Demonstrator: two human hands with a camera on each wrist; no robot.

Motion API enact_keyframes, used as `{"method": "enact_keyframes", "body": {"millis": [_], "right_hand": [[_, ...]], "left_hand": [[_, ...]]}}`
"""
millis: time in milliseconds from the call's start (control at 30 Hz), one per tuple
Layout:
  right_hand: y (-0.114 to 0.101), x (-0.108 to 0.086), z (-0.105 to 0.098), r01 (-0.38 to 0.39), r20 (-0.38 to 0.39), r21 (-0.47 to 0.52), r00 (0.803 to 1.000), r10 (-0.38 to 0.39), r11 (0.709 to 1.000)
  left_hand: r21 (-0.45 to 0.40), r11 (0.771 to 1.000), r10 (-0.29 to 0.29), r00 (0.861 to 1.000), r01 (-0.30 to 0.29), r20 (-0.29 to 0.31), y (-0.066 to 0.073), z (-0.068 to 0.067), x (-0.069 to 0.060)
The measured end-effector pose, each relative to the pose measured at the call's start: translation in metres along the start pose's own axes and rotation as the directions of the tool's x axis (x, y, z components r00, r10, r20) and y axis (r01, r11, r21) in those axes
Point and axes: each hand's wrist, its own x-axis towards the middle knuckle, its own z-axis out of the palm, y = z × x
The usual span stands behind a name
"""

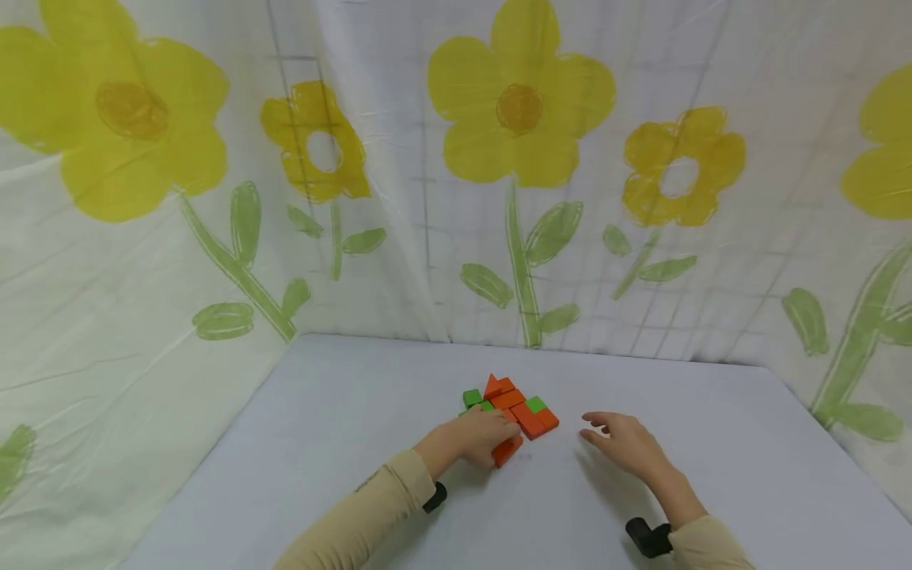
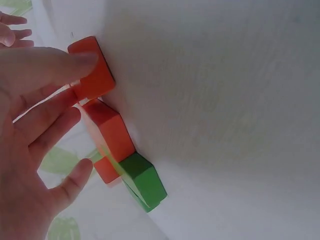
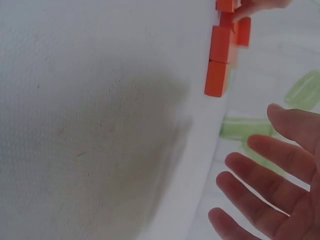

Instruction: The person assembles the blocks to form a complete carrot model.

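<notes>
My left hand (image 1: 479,435) pinches an orange block (image 2: 104,75) between thumb and fingers at the near side of a group of blocks. Orange blocks (image 1: 509,398) lie close together on the table, with an orange pointed block (image 1: 492,387) at the far end. Among them are a green block (image 1: 536,404) on the right and another green block (image 1: 473,397) on the left. The left hand hides part of the group. Off to the right, my right hand (image 1: 627,445) hovers over the table with fingers spread and holds nothing.
The white table (image 1: 342,412) extends around the blocks on every side. Behind its far edge hangs a pale curtain (image 1: 399,261) printed with yellow flowers. Black bands (image 1: 648,538) sit on both wrists.
</notes>
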Motion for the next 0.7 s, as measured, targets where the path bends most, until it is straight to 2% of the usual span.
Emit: {"method": "enact_keyframes", "body": {"millis": [100,200,267,333,433,567,700], "right_hand": [[-0.005,0.001,0.002,0.017,0.002,0.010,1.000,-0.017,1.000],[-0.008,0.002,0.005,0.030,-0.004,0.025,1.000,-0.030,0.999],[-0.010,0.003,0.007,0.041,-0.007,0.049,0.999,-0.041,0.998],[-0.012,0.005,0.010,0.047,-0.008,0.079,0.999,-0.046,0.996],[-0.017,0.009,0.016,0.048,-0.010,0.119,0.999,-0.047,0.992],[-0.030,0.016,0.027,0.037,-0.028,0.157,0.999,-0.033,0.987],[-0.050,0.027,0.039,0.011,-0.029,0.218,1.000,-0.005,0.976]], "left_hand": [[-0.042,0.999,-0.033,0.999,0.033,0.005,0.000,0.000,-0.004],[-0.113,0.992,-0.052,0.998,0.049,-0.020,-0.001,0.001,-0.011],[-0.201,0.978,-0.072,0.997,0.063,-0.037,-0.001,0.004,-0.017],[-0.301,0.951,-0.095,0.994,0.077,-0.046,0.000,0.008,-0.023],[-0.406,0.910,-0.126,0.990,0.089,-0.067,0.001,0.014,-0.032],[-0.458,0.886,-0.137,0.985,0.073,-0.107,0.003,0.021,-0.041],[-0.496,0.866,-0.140,0.983,0.063,-0.119,0.005,0.025,-0.045]]}}
